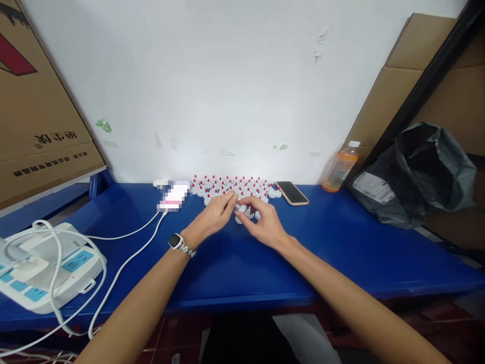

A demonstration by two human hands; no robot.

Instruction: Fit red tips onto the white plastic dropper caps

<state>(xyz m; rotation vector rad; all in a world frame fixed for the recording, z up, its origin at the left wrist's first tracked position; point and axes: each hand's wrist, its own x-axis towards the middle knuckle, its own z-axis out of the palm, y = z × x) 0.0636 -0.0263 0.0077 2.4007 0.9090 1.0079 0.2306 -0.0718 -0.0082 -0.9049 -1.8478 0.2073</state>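
My left hand (214,217) and right hand (262,223) met fingertip to fingertip, pinching one small white cap (238,207); whether its red tip was seated I could not tell. Just beyond my fingers stood rows of finished-looking red-tipped caps (231,185), a judgement only. A few loose white pieces (247,214) lay under my right fingers, seemingly left to do. A phone (292,193) lay beyond my right hand.
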